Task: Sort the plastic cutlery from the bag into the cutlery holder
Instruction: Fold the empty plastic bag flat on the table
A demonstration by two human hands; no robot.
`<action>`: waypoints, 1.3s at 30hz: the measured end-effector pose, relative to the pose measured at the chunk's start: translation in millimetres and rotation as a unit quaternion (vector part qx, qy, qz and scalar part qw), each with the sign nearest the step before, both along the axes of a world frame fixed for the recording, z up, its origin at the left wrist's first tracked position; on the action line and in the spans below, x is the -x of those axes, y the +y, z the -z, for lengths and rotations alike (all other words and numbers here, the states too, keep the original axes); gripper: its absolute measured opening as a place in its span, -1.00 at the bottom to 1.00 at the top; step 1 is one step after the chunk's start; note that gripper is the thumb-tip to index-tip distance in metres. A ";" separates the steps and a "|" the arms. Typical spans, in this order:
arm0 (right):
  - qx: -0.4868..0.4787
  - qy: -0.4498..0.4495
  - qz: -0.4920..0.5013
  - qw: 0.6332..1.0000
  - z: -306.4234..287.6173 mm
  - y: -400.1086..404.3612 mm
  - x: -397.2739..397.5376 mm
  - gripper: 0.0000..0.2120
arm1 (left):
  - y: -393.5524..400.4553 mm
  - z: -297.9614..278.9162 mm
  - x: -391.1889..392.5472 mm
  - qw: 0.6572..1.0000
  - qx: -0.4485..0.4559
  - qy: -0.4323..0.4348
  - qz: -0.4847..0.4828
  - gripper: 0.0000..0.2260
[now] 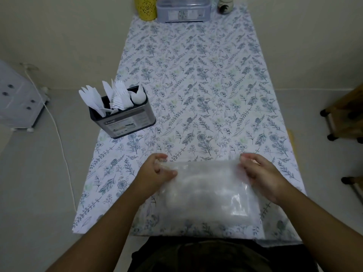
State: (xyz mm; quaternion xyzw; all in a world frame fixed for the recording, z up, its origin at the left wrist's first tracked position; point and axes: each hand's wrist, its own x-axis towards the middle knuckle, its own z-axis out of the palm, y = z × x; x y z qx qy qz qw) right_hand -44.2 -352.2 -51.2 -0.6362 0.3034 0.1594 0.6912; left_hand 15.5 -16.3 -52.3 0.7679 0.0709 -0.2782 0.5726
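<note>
A: Where is the bag?

B: The clear plastic bag (208, 191) lies at the near edge of the table, on the floral tablecloth (196, 85), between both hands. It is blurred; whether any cutlery is left inside, I cannot tell.

A: And the hands?

B: The left hand (157, 171) pinches the bag's far left corner, fingers curled on the plastic. The right hand (261, 173) grips the far right corner the same way.

A: The holder?

B: The dark cutlery holder (125, 118) stands at the table's left edge, well apart from the bag. White plastic knives (92, 101) fill its left compartment, forks (117, 97) the middle, spoons (138, 96) the right.

A: Anything else?

B: At the far end stand a yellow cutout container (145, 7), a clear lidded storage box (184, 10) and a small ceramic jar (225, 5). A white cable (60, 138) trails over the floor on the left.
</note>
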 end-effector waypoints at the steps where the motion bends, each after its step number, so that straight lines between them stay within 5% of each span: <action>1: 0.037 0.004 -0.050 0.998 -2.0 0.2 0.4 -0.37 | -1.3 1.2 1.5 1.000 -0.012 -0.012 0.011 -0.48; 4: 0.178 0.048 -0.178 0.967 -2.5 5.2 -1.3 -0.32 | -10.1 3.5 0.3 0.983 -0.155 -0.081 0.055 -0.55; 7: 0.253 0.015 -0.167 0.953 -8.6 16.8 -2.1 -0.72 | -16.7 2.8 -3.5 0.942 -0.284 -0.170 0.050 -0.74; 10: 0.149 -0.029 -0.055 0.987 -20.9 21.5 3.1 -0.96 | -15.9 -4.4 -11.4 0.981 -0.161 -0.104 0.043 -0.83; 13: 0.056 -0.017 -0.043 0.997 -29.9 21.6 12.7 -0.90 | -20.6 -18.0 -18.1 1.000 -0.002 -0.002 0.001 -0.79; 16: 0.080 -0.008 -0.102 0.992 -40.5 17.4 25.8 -0.63 | -41.3 -24.6 -25.0 0.999 0.011 -0.016 -0.028 -0.84; 18: 0.095 -0.016 -0.093 0.991 -45.5 7.7 36.7 -0.53 | -63.7 -29.4 -26.3 0.995 -0.065 -0.075 -0.025 -0.77; 21: 0.067 -0.045 0.017 0.997 -50.3 -11.2 56.2 -0.52 | -107.5 -37.8 -17.9 0.941 -0.191 -0.276 0.029 -0.55; 25: 0.032 -0.084 0.199 0.976 -56.9 -43.7 90.1 -0.67 | -194.9 -38.9 18.8 0.863 -0.133 -0.367 0.319 -0.72; 34: 0.169 -0.062 0.438 0.881 -64.2 -141.7 244.7 -0.71 | -415.5 -33.4 126.3 0.708 0.022 -0.284 0.647 -0.63; 39: 0.224 0.062 0.531 0.815 -1.0 -159.2 337.7 -0.60 | -484.5 14.7 200.0 0.655 -0.009 -0.172 0.736 -0.62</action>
